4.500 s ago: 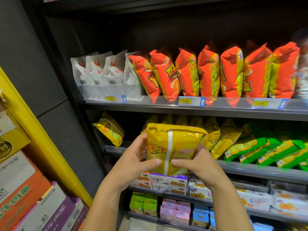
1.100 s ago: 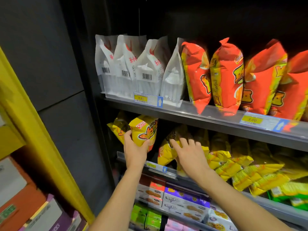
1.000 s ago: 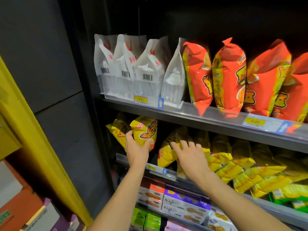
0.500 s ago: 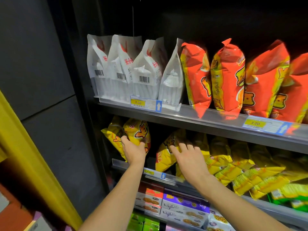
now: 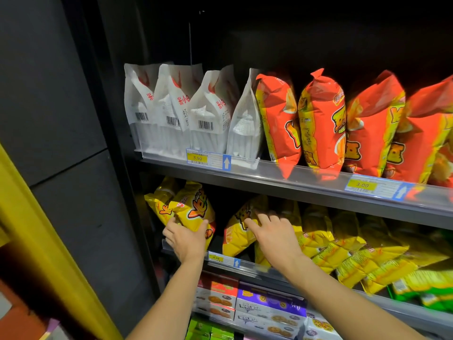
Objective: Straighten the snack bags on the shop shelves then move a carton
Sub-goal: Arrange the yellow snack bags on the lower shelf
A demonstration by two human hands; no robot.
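Note:
On the middle shelf (image 5: 257, 267) my left hand (image 5: 187, 238) grips the lower edge of a yellow snack bag (image 5: 193, 209), which stands upright at the shelf's left end in front of another yellow bag (image 5: 157, 202). My right hand (image 5: 274, 235) lies with spread, straight fingers on a leaning yellow bag (image 5: 236, 235), the first of a row of yellow bags (image 5: 343, 246) slumped to the right. A gap separates the two bags under my hands.
The upper shelf (image 5: 282, 182) carries white bags (image 5: 176, 111) on the left and orange bags (image 5: 323, 121) on the right. Biscuit boxes (image 5: 267, 307) fill the shelf below. A dark wall panel (image 5: 61, 148) and a yellow post (image 5: 36, 241) stand to the left.
The yellow bag I held in both hands 4.5 s ago now stands at the shelf's left end. My left hand pushed it back and down; my right hand stayed on the leaning bags.

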